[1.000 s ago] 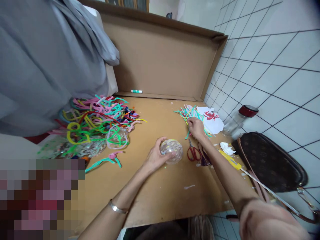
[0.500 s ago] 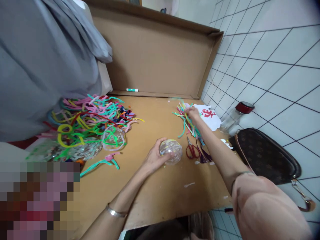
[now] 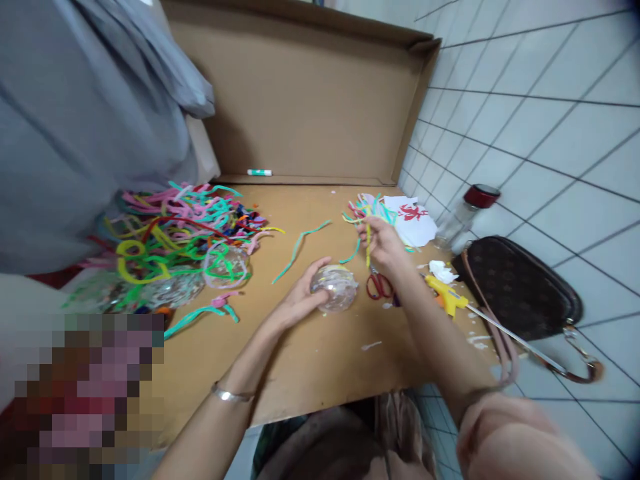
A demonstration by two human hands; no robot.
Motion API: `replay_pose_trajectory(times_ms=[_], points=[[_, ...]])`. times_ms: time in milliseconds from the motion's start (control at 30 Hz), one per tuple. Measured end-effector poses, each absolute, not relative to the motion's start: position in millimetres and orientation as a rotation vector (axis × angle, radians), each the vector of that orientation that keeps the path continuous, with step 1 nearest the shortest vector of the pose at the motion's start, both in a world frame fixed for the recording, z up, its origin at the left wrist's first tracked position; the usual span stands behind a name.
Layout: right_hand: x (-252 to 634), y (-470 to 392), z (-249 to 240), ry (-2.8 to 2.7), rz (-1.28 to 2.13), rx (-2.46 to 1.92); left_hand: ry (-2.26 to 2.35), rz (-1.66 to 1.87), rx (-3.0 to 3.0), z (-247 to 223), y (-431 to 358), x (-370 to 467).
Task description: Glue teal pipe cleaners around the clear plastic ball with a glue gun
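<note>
Your left hand point(image 3: 300, 297) is at the clear ball point(image 3: 336, 288), mid-table, toward the near edge. Fingers curve round its far left side, thumb on the near side; the grip is as wide as the ball. The ball looks whitish and streaked, with a yellowish tint at the top. A metal bracelet point(image 3: 233, 395) sits on your left forearm.

Your right hand point(image 3: 385, 247) is over the table point(image 3: 295, 373), beyond the ball and to its right. Fingers narrow, pinching a yellow strip point(image 3: 369, 257), one length of which hangs down. Just behind the hand lies the bundle point(image 3: 373, 203) of mixed-colour strips; beside that, white paper point(image 3: 423, 230) with a red figure.

A teal strip point(image 3: 301, 247) lies bent and alone between the two working areas, one end near your left fingers. Red-handled scissors point(image 3: 380, 287) lie near the ball, just below your right hand.

Right of your forearm: tissue point(image 3: 443, 271), yellow glue gun point(image 3: 447, 297), dark bag point(image 3: 525, 287). A clear bottle point(image 3: 457, 223) with a red cap is by the tiled wall point(image 3: 530, 147).

Far left, a tangled pile point(image 3: 190, 227) of coloured strips. A cardboard panel point(image 3: 310, 100) stands along the back, a white-and-green tube point(image 3: 260, 173) at its foot.
</note>
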State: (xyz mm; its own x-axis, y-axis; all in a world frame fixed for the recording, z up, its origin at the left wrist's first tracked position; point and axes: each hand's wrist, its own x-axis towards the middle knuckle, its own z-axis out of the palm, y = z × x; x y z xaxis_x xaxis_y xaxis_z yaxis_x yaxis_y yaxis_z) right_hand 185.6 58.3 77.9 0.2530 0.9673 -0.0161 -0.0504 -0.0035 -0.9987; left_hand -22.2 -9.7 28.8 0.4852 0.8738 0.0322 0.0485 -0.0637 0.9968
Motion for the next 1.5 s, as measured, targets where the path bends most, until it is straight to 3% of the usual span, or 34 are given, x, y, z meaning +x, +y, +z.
replay_pose_trajectory(times_ms=[233,533,733,867,967,1267,1500], points=[[163,28,20,-1.077,1.019,-1.267,0.885,0.775,1.543,26,-6,-26],[148,80,52,-1.385,1.231,-1.052,0.794,0.668,1.505,44,-12,-26],[104,114,36,-1.812,1.476,-1.006,0.700,0.664,1.517,42,-9,-32],[80,130,30,-2.597,0.989,-1.064,0.676,0.644,1.534,42,-8,-34],[75,134,31,-2.730,0.678,-1.219,0.707,0.637,1.578,42,-8,-36],[191,101,70,-2.010,0.091,-1.990,0.861,0.808,1.737,30,-12,-18],[200,68,98,-1.547,0.055,-1.760,0.913,0.803,1.698,25,-11,-16]])
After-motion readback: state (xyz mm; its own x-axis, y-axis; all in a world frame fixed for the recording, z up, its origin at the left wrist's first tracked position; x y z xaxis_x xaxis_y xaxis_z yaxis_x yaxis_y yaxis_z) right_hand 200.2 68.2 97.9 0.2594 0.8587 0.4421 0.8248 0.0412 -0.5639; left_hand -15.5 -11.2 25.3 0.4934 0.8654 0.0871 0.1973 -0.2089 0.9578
